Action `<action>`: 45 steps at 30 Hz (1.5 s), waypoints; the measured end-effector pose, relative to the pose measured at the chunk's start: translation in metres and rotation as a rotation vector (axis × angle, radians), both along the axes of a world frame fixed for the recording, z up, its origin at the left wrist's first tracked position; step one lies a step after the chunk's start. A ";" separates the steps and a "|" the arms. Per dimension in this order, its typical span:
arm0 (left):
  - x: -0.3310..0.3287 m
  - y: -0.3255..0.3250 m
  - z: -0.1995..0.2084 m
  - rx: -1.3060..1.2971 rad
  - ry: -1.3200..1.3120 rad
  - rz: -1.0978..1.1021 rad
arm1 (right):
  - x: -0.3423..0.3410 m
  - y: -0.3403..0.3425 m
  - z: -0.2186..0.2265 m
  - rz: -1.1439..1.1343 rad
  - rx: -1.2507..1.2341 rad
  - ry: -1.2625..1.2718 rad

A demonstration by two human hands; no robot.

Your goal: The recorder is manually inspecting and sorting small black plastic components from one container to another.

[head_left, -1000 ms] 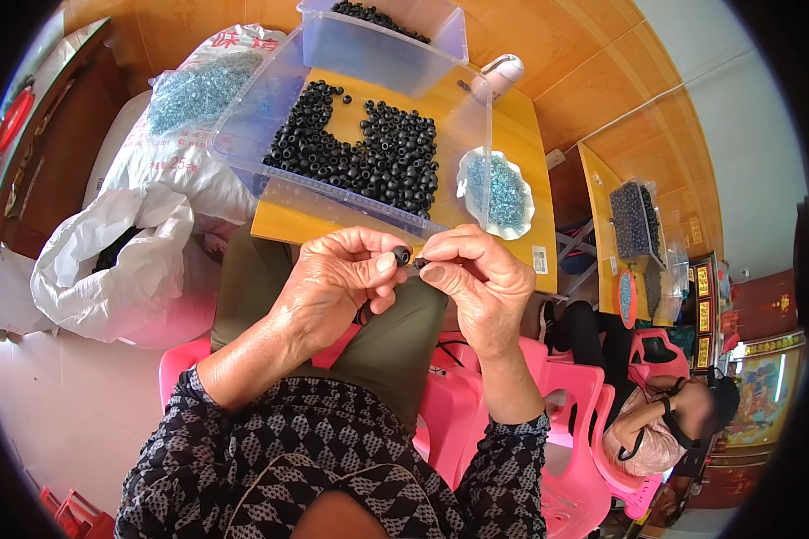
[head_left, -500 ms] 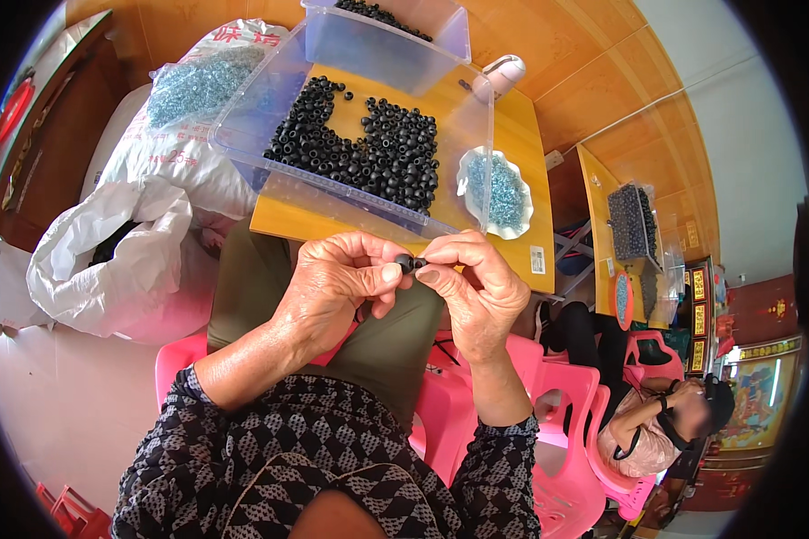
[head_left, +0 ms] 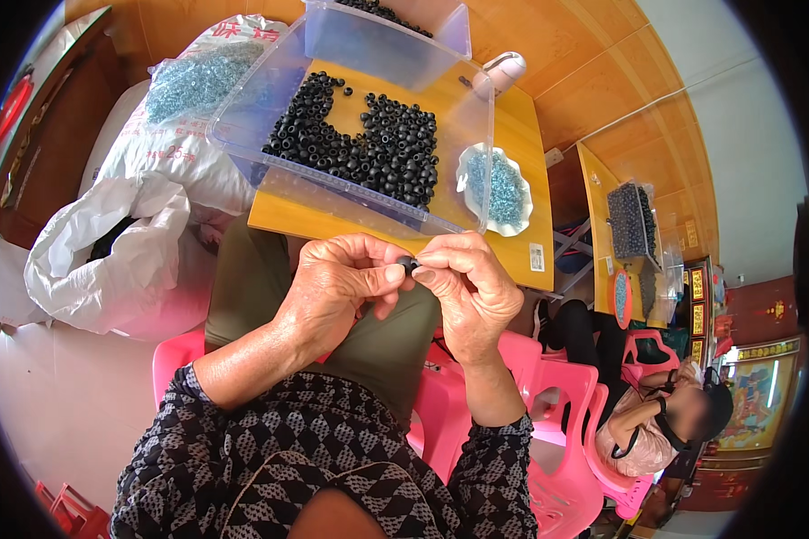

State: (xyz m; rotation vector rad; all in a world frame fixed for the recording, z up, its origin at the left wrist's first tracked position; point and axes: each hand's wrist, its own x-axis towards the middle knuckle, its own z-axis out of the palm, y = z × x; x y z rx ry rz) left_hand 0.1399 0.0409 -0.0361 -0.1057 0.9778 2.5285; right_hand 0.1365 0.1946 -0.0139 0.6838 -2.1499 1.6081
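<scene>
Over my lap, just in front of the table edge, my hands meet fingertip to fingertip. My left hand (head_left: 337, 283) pinches a round black plastic piece (head_left: 406, 263), bead-like, between thumb and forefinger. Right against it, the thumb and forefinger of my right hand (head_left: 472, 292) are closed in a pinch; what they grip is mostly hidden by the fingertips. Beyond my hands, a clear plastic bin (head_left: 360, 205) on the table holds many similar black pieces (head_left: 391, 162) with round holes. To its right a white scalloped dish (head_left: 512, 227) carries small clear bluish pieces (head_left: 503, 193).
A second clear bin (head_left: 395, 58) and a pale pink bottle-like object (head_left: 502, 74) stand at the back of the table (head_left: 288, 220). White sacks (head_left: 171, 162) slump at the left. Pink chairs (head_left: 562, 476) and a seated person (head_left: 643, 431) are at the right.
My right fingertips have come slightly left, nearer my left hand, and less of the black part between them shows. The bin's contents look unchanged.
</scene>
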 end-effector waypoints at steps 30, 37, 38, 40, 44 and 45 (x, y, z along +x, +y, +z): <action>0.007 0.009 -0.014 -0.025 -0.153 0.105 | 0.004 -0.012 -0.035 -0.207 0.268 0.298; 0.012 0.013 -0.020 -0.060 -0.034 0.163 | 0.005 -0.013 -0.039 -0.214 0.288 0.356; 0.013 0.013 -0.020 -0.090 -0.036 0.166 | 0.006 -0.013 -0.040 -0.210 0.289 0.356; 0.015 0.015 -0.019 -0.100 0.003 0.175 | 0.005 -0.013 -0.038 -0.209 0.296 0.390; 0.018 0.019 -0.014 -0.062 0.006 0.221 | 0.005 -0.013 -0.039 -0.205 0.304 0.457; 0.019 0.019 -0.012 -0.064 0.005 0.221 | 0.005 -0.013 -0.040 -0.206 0.302 0.455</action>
